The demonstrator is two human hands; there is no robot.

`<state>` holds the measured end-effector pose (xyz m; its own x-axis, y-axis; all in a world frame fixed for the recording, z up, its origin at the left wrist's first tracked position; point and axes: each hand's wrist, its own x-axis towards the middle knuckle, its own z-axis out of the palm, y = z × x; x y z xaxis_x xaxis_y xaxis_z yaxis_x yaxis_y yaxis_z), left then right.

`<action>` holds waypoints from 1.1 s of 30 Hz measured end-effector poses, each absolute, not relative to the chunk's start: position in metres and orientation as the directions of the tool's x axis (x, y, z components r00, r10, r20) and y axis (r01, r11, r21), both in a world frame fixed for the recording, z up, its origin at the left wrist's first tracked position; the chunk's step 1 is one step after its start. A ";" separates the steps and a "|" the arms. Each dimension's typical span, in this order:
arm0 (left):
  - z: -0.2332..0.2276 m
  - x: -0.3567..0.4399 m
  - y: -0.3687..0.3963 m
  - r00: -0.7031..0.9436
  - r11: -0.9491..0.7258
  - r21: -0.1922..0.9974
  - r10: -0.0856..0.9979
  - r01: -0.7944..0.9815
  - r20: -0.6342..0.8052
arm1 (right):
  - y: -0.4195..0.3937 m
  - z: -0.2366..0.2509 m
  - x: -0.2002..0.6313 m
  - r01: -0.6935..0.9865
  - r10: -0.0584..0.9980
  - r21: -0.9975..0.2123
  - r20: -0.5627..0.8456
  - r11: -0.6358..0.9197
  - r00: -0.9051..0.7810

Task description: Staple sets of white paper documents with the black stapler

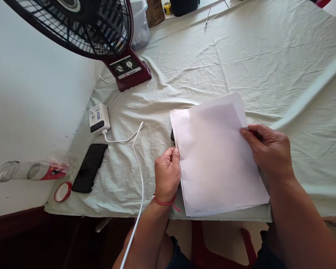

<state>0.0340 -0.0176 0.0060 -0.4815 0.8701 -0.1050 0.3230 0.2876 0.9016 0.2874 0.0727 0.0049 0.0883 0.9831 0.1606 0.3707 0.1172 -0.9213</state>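
Observation:
A stack of white paper sheets [218,157] is held up above the front of the table, its edges slightly uneven. My left hand [168,173], with a red string bracelet at the wrist, pinches the left edge of the sheets. On the opposite side my right hand [268,147] grips the right edge between thumb and fingers. A small part of a black object [172,135] peeks out behind the left edge of the paper; the rest of it is hidden.
A pale green cloth [257,56] covers the table. A dark red fan [128,71] stands at the back left. Leftward are a white device [99,118] with a white cable [141,172], a black phone [90,168], a glass bottle [36,170] and a red-rimmed lid [63,192].

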 end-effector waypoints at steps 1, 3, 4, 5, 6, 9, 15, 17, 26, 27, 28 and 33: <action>0.007 0.034 -0.017 -0.479 0.290 0.897 0.872 0.333 -0.104 | 0.072 0.005 0.287 0.358 0.983 -0.926 0.160 0.118 0.091; 0.008 0.034 -0.017 -0.476 0.293 0.896 0.873 0.333 -0.108 | 0.072 0.005 0.287 0.341 0.982 -0.932 0.164 0.123 0.094; 0.009 0.034 -0.017 -0.477 0.295 0.896 0.872 0.333 -0.110 | 0.073 0.005 0.287 0.336 0.982 -0.933 0.167 0.127 0.093; 0.009 0.034 -0.017 -0.479 0.298 0.896 0.870 0.331 -0.113 | 0.073 0.005 0.287 0.333 0.981 -0.934 0.169 0.130 0.091; 0.009 0.035 -0.018 -0.483 0.301 0.897 0.868 0.324 -0.117 | 0.073 0.004 0.287 0.333 0.982 -0.934 0.169 0.131 0.087; 0.009 0.036 -0.019 -0.496 0.301 0.905 0.860 0.301 -0.121 | 0.075 0.002 0.286 0.349 0.984 -0.928 0.166 0.131 0.072; 0.011 0.039 -0.019 -0.510 0.283 0.902 0.856 0.327 -0.084 | 0.075 0.001 0.285 0.394 0.980 -0.909 0.182 0.138 0.075; 0.010 0.038 -0.019 -0.512 0.289 0.907 0.853 0.305 -0.100 | 0.075 0.002 0.285 0.415 0.975 -0.899 0.198 0.140 0.099; 0.006 0.040 -0.019 -0.520 0.258 0.945 0.846 0.201 -0.121 | 0.071 0.003 0.283 0.482 0.919 -0.841 0.361 0.246 0.160; 0.006 0.040 -0.020 -0.521 0.257 0.947 0.845 0.195 -0.122 | 0.070 0.003 0.283 0.487 0.914 -0.838 0.369 0.248 0.169; 0.006 0.040 -0.020 -0.521 0.255 0.948 0.845 0.191 -0.122 | 0.070 0.004 0.283 0.484 0.913 -0.840 0.369 0.247 0.175; 0.005 0.040 -0.021 -0.517 0.264 0.944 0.846 0.197 -0.129 | 0.067 0.005 0.280 0.390 0.938 -0.889 0.316 0.239 0.145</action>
<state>0.0402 -0.0215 0.0050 -0.5174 0.8460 -0.1287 0.1973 0.2643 0.9441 0.2798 0.0674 0.0050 0.1447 0.9376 0.3161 0.3904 0.2394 -0.8890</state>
